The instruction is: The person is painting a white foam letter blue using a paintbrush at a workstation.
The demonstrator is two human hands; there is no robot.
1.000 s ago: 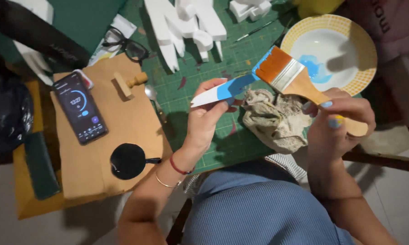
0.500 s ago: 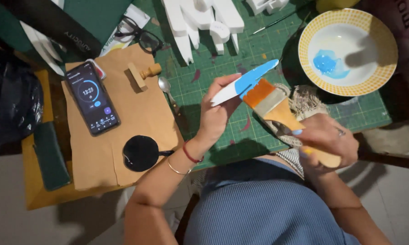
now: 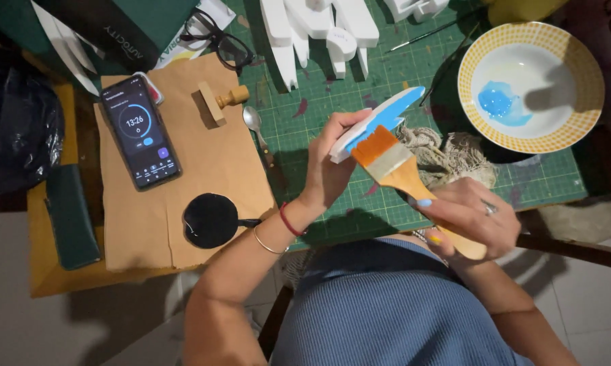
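Green mat [image 3: 319, 108], brush [image 3: 393, 166] on cutout [image 3: 380, 122]

Phone [image 3: 141, 131] left of bowl [image 3: 577, 129], seemingly

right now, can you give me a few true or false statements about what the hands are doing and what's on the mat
1. The left hand holds a flat white cutout partly painted blue. True.
2. The right hand holds a thin round artist's brush. False: it grips a wide flat paintbrush with a wooden handle.
3. The brush's bristles lie against the cutout. True.
4. The yellow-rimmed bowl holds red paint. False: a small pool of blue paint lies in it.
5. The smartphone lies on the green cutting mat. False: it lies on the brown paper, left of the mat.
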